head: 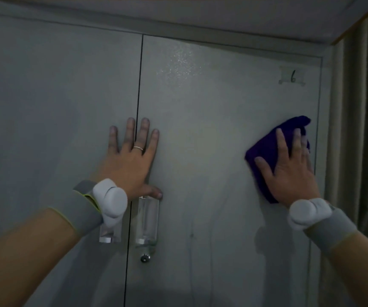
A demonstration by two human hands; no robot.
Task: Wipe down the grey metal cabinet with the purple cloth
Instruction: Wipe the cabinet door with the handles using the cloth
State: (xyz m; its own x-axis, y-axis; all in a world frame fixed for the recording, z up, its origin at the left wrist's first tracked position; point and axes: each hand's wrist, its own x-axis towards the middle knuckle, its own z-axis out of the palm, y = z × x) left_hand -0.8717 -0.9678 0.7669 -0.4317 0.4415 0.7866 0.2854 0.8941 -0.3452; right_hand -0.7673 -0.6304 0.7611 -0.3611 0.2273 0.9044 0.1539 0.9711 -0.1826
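The grey metal cabinet (pixel 211 134) fills the view, with two closed doors meeting at a dark vertical seam. My left hand (pixel 132 160) lies flat with straight, spread fingers across that seam, just above the clear handles. My right hand (pixel 289 171) presses the purple cloth (pixel 269 147) flat against the right door near its right edge. The cloth is bunched and sticks out above and to the left of the fingers.
Two clear handles (pixel 146 220) flank the seam, with a round lock (pixel 144 258) below them. A label marked 6 (pixel 292 76) sits at the right door's upper corner. A beige curtain (pixel 360 129) hangs to the right of the cabinet.
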